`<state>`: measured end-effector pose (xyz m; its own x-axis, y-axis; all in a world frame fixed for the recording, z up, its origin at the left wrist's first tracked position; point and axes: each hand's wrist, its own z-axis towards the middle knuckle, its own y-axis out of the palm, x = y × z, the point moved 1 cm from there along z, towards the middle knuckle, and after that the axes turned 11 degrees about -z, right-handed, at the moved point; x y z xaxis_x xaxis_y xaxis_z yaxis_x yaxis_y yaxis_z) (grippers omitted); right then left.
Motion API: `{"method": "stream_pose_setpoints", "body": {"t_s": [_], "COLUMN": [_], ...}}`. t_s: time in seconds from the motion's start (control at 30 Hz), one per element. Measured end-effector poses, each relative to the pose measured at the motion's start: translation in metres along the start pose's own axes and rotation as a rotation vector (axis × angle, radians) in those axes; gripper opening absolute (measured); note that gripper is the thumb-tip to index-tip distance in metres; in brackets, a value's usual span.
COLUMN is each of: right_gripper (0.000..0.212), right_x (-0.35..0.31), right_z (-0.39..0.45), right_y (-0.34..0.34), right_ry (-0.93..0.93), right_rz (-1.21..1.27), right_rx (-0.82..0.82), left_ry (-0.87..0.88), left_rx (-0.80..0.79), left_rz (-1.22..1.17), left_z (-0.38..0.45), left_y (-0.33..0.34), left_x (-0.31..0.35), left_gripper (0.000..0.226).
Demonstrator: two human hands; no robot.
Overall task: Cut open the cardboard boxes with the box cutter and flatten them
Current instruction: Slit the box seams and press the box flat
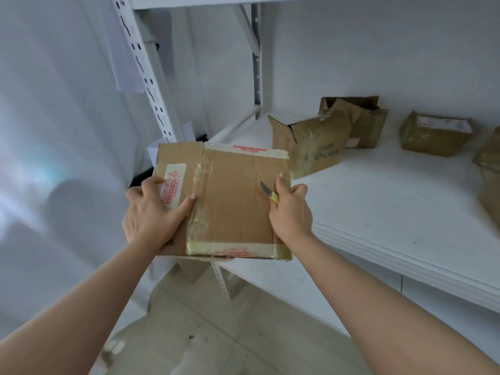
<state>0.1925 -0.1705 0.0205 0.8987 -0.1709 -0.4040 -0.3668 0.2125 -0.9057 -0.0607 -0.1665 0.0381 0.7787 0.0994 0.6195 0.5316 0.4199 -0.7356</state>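
Note:
A flattened brown cardboard box [232, 196] with clear tape and red-printed labels is held up in front of the shelf. My left hand [153, 215] grips its left edge, thumb lying on top near a taped seam. My right hand [290, 209] holds the right edge and also grips the box cutter [269, 192], whose yellow handle and short blade stick out over the cardboard, pointing up and left.
A white shelf [392, 201] runs to the right, carrying an opened box [311, 147], another opened box [359, 120] behind it, a taped box [435, 133] and more cardboard at the right edge [489, 180]. A white upright post [151, 87] stands left. Tiled floor [216, 334] lies below.

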Motion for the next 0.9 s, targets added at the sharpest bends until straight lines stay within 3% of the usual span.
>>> {"method": "stream_pose_setpoints", "body": {"t_s": [0.27,0.47,0.67,0.9], "right_gripper": [0.046,0.041,0.035,0.033], "right_x": [-0.019,-0.001,0.037,0.039], "right_z": [0.076,0.089,0.089,0.101], "right_y": [0.035,0.027,0.012,0.017], "right_ry": [0.069,0.195,0.372,0.321], "right_rz": [-0.056,-0.153,-0.22,-0.222], "right_rx": [-0.187,-0.06,-0.009,-0.025], "left_ry": [-0.058,-0.016,0.16,0.266], "left_rx": [-0.094,-0.202,-0.325,-0.389], "left_rz": [0.036,-0.023,0.028,0.12], "left_z": [0.052,0.05,0.073,0.126], "left_y": [0.029,0.061,0.092,0.126], "left_x": [0.006,0.026,0.072,0.088], "left_gripper": [0.088,0.087,0.085,0.088]}}
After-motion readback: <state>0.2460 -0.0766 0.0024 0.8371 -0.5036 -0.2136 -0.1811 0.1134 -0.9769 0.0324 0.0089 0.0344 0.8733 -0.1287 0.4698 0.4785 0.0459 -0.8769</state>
